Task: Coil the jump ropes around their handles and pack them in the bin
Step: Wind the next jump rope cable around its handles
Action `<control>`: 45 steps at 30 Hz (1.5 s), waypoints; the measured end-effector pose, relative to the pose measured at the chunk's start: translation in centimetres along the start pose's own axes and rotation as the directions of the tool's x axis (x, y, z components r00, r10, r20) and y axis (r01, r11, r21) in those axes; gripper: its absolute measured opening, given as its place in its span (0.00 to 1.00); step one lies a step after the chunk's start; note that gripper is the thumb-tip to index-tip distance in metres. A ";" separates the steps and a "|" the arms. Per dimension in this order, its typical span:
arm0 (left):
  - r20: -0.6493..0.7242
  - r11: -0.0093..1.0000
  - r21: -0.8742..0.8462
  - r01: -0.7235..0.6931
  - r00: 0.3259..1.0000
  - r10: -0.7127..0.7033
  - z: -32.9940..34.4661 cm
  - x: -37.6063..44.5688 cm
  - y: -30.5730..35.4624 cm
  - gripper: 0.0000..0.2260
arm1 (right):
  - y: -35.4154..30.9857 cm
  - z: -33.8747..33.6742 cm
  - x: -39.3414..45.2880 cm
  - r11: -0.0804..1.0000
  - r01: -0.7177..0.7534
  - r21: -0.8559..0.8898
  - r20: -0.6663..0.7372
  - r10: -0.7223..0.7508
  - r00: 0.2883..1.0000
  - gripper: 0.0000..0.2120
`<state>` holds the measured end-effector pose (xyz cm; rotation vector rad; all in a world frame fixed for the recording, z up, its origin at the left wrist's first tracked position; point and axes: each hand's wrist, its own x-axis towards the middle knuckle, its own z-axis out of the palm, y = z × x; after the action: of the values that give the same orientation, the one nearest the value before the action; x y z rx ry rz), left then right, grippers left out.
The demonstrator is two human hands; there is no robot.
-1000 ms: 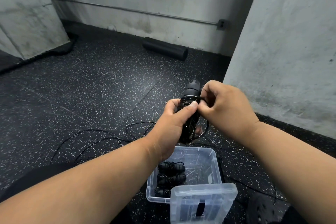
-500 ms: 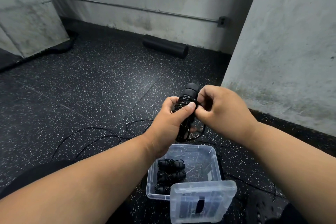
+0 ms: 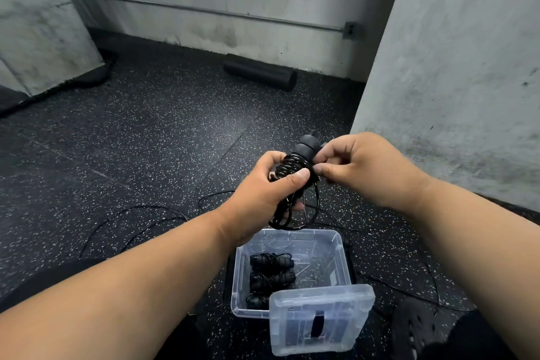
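My left hand (image 3: 267, 190) grips a black jump rope bundle (image 3: 295, 165), its thin cord wound round the upright handles. Loose loops of cord (image 3: 295, 221) hang below that hand. My right hand (image 3: 362, 166) pinches the cord at the bundle's right side, just under the handle caps. Below both hands a clear plastic bin (image 3: 336, 254) stands on the floor. Three coiled black jump ropes (image 3: 270, 276) lie along its left side. The bundle is held above the bin's far edge.
The bin's clear lid (image 3: 321, 318) leans over its near right corner. Loose black rope (image 3: 137, 218) trails over the speckled rubber floor to the left and right. A black foam roller (image 3: 260, 71) lies by the far wall. A concrete pillar (image 3: 455, 73) rises at right.
Both hands with the bundle have drifted slightly lower and nearer the bin. My right hand's fingers have shifted on the cord beside the handle tops.
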<state>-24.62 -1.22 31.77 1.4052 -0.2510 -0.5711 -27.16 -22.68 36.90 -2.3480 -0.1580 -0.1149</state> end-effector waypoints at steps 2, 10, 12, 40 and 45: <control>-0.005 1.000 -0.005 0.008 1.000 -0.008 0.2 0.0 -0.4 0.20 | -0.3 0.1 -0.4 0.967 0.087 -0.238 -0.019 -0.094 0.995 0.01; -0.014 0.993 -0.101 0.054 0.998 -0.056 1.0 0.2 -0.4 0.26 | -0.8 1.3 -0.4 0.884 0.174 -0.435 -0.076 -0.229 0.970 0.05; 0.013 0.992 -0.112 0.059 0.998 -0.058 1.0 0.2 0.0 0.28 | -0.8 0.9 -0.3 0.902 0.184 -0.390 -0.078 -0.232 0.970 0.06; 0.207 0.913 -0.268 0.307 0.944 -0.257 -1.0 -1.5 0.8 0.31 | 1.5 2.6 0.7 0.841 -0.165 0.515 -0.035 0.213 0.977 0.17; 0.171 0.908 -0.211 0.362 0.928 -0.330 -0.7 -1.4 0.5 0.29 | 2.2 3.9 0.4 0.713 -0.246 0.657 0.137 0.209 0.968 0.10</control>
<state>-25.34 0.14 32.34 1.1833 -0.0313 -0.9603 -26.35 -21.42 32.74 -1.6189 0.0663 0.1158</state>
